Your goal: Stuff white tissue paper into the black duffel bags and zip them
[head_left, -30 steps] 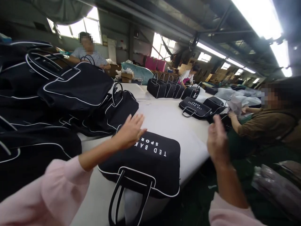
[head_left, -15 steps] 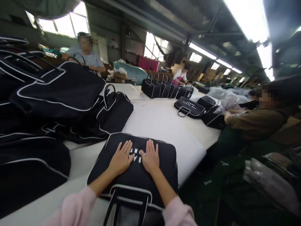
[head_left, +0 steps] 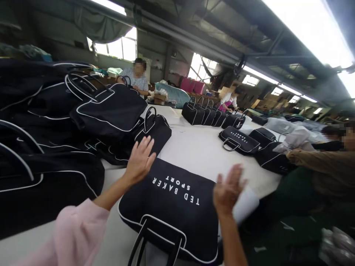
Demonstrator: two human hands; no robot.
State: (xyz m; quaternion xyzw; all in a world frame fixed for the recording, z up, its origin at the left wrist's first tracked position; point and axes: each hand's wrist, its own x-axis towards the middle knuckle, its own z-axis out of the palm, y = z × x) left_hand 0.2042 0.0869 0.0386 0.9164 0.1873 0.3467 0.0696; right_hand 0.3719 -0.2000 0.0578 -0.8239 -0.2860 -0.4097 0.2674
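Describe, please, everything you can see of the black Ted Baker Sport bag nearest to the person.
The black fabric holdall lies flat on the white table, with "TED BAKER SPORT" lettering printed in white. White piping runs along its edge. Two black handles extend toward the person. The left hand and right hand are raised open near it; neither clearly touches it.

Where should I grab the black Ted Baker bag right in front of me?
Take the black Ted Baker Sport bag by its two black handles, coming from your side. They trail toward you off the bag's near edge, so your fingers can likely close around them without having to get under the flat-lying body.
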